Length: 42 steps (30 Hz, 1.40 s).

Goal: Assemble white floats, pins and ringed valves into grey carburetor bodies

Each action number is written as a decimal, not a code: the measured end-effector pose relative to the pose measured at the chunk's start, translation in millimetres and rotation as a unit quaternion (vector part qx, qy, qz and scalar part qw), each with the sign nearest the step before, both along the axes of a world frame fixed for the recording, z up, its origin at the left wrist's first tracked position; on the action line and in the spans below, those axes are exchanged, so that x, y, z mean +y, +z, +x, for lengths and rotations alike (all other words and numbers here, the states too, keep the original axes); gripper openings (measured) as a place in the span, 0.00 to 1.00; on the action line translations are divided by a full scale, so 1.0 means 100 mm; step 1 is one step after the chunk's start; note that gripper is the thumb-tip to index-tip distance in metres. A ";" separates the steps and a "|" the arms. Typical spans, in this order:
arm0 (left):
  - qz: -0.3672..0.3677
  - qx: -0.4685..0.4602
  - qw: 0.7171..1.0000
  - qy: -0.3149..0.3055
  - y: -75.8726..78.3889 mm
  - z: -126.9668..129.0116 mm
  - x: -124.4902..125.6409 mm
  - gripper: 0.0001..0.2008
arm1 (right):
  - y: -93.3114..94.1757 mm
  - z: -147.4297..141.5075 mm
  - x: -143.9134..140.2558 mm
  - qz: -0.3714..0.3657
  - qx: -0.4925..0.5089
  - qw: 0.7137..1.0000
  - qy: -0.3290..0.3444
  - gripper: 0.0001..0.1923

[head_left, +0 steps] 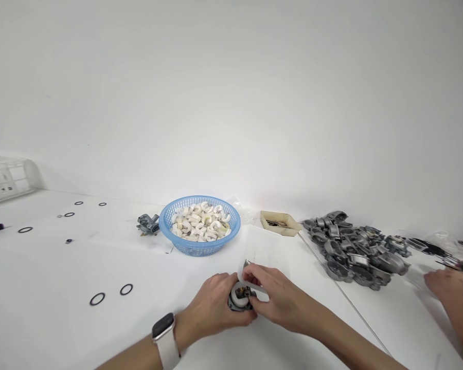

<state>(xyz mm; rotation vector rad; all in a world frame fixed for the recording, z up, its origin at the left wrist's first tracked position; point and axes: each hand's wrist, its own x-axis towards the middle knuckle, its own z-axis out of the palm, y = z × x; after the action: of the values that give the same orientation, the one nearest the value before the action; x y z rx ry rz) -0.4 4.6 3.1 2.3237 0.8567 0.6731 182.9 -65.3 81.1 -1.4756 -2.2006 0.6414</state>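
My left hand (218,303) is wrapped round a small grey metal carburetor body (239,307) just above the table. Its open face is turned up, showing a white curved part (236,297) and brassy pieces inside. My right hand (275,298) reaches over it from the right, with fingers bent around a white curved plastic piece (242,272), which looks like a carburetor float. Its thumb is at the edge of the carburetor body. The fingers partly hide both the white piece and the inside of the carburetor.
A blue basket (200,252) of white floats stands ahead, beside another carburetor (148,224). A cream tray (281,231) holds thin metal pieces. Grey metal parts (351,249) are heaped at right, near another person's hand (447,282). Black rings (98,298) lie at left.
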 end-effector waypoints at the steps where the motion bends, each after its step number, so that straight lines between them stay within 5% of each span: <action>1: 0.000 0.001 1.000 0.000 0.00 0.00 0.00 0.12 | 0.00 0.00 0.00 0.002 -0.004 1.000 0.000 0.17; 19: -0.003 0.003 1.000 0.004 -0.02 0.00 0.00 0.13 | -0.01 0.02 0.06 0.010 0.007 1.000 0.024 0.17; 42: -0.017 -0.020 1.000 0.004 0.00 -0.01 -0.01 0.11 | -0.15 -0.06 -0.01 0.028 0.043 0.997 -0.050 0.18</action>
<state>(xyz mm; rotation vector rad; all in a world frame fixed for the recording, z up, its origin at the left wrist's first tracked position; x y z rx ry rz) -1.3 3.2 2.9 2.2700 0.8525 0.7014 177.3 -65.9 66.3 -1.4906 -2.0496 0.5951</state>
